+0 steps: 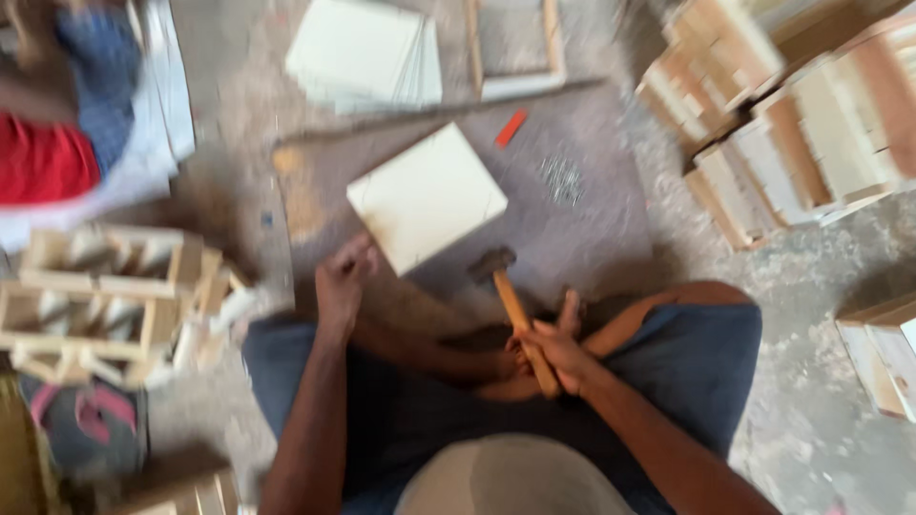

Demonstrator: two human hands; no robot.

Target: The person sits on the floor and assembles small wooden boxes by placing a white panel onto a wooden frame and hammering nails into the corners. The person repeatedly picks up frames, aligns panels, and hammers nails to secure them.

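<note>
Right hand grips a wooden-handled hammer; left hand's grip is closed beside a pale board.

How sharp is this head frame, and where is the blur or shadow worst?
Head view: motion blur throughout, worst at the edges, where the wooden frames and stacked boxes smear; the right hand gripping the hammer and the pale board stay readable; soft daylight, no glare, mild shadow beneath the board.
</note>
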